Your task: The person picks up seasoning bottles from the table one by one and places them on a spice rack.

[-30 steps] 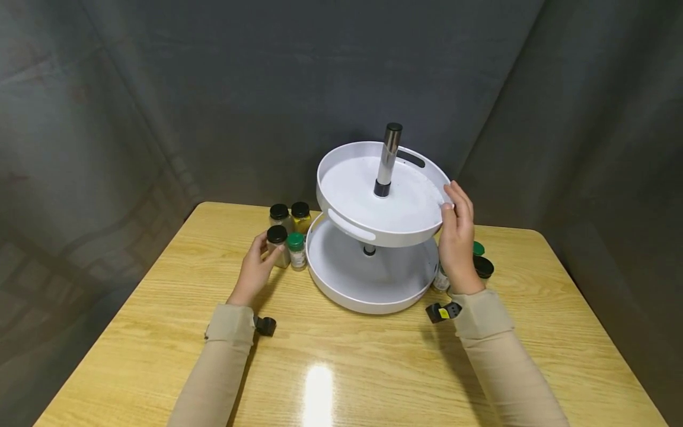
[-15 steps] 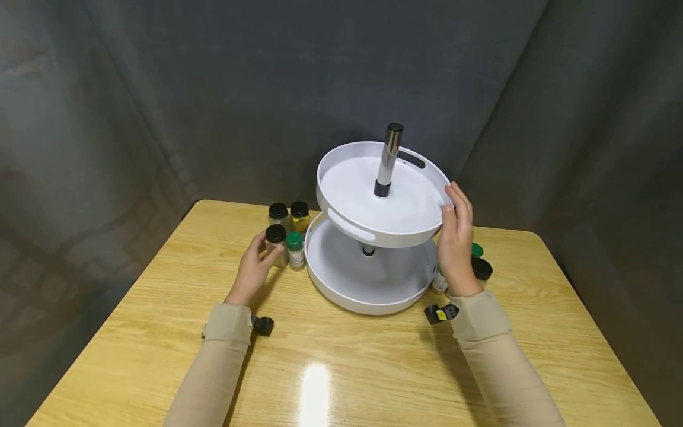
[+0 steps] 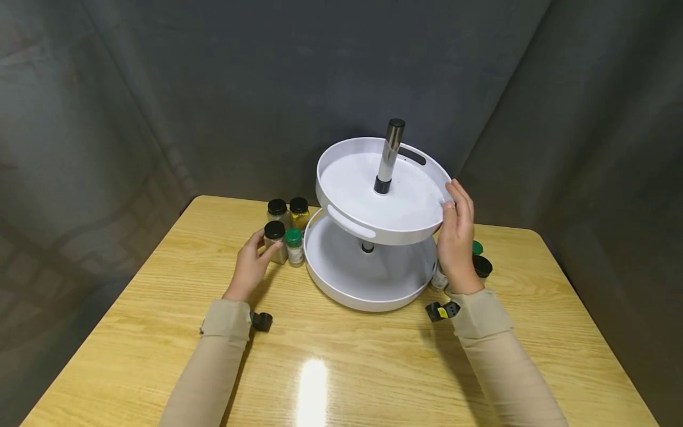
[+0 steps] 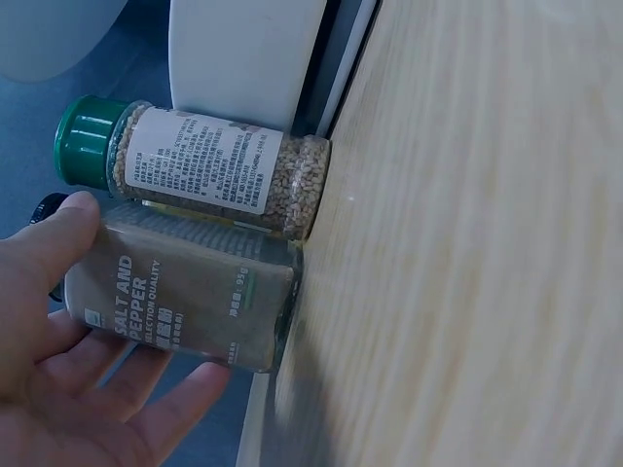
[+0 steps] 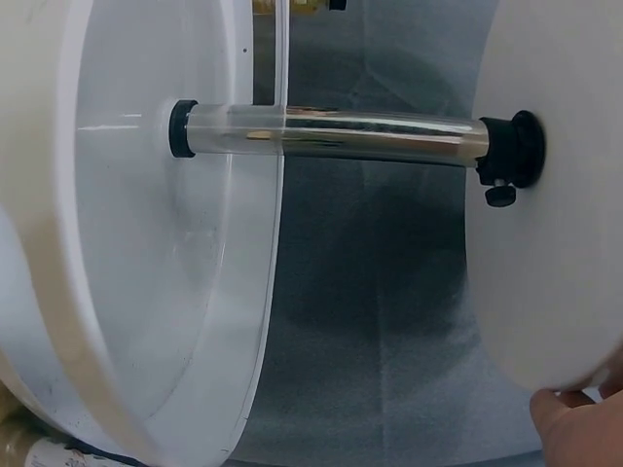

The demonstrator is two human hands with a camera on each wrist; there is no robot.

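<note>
My left hand [image 3: 249, 270] holds a black-capped salt and pepper jar [image 4: 185, 287], thumb near the cap and fingers on its other side. The jar's base is right at the tabletop. Beside it stands a green-capped jar [image 4: 209, 161] of pale grains, close against a white two-tier tray. At the right, my right hand [image 3: 457, 249] grips the rim of the upper tray [image 3: 352, 187], which sits tilted on a metal post [image 5: 389, 134]. The lower tray [image 3: 347, 290] rests on the table; both tiers hold nothing.
Two more black-capped jars, one grey [image 3: 277, 210] and one yellow [image 3: 300, 216], stand behind the held jar. Several jars, including a black-capped one [image 3: 482, 267], are partly hidden behind my right hand. A dark curtain [image 3: 240, 89] hangs behind the wooden table [image 3: 373, 367].
</note>
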